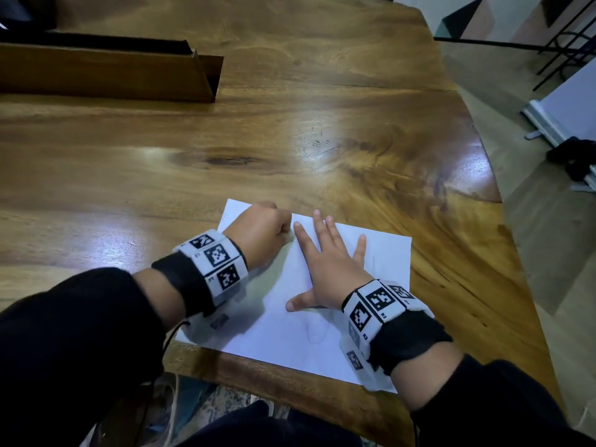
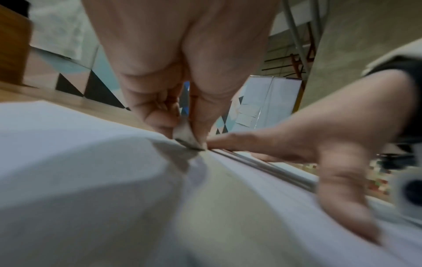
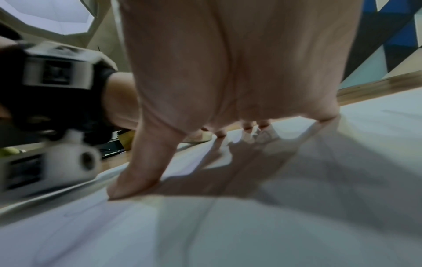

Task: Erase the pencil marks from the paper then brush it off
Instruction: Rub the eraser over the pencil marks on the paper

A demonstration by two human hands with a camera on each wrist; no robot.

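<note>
A white sheet of paper (image 1: 290, 330) with faint pencil lines lies near the front edge of the wooden table (image 1: 290, 140). My left hand (image 1: 261, 232) is curled at the sheet's far left corner. In the left wrist view its fingers pinch a small white eraser (image 2: 186, 137), whose dark tip touches the paper (image 2: 91, 180). My right hand (image 1: 325, 262) lies flat on the sheet with fingers spread, just right of the left hand. The right wrist view shows its thumb (image 3: 137, 177) and fingertips (image 3: 220, 133) pressed on the paper (image 3: 251, 225).
A long wooden box (image 1: 106, 72) stands at the table's back left. The table's curved right edge (image 1: 496, 188) drops to the floor, where black metal legs (image 1: 561, 56) and a white stand (image 1: 548, 121) are.
</note>
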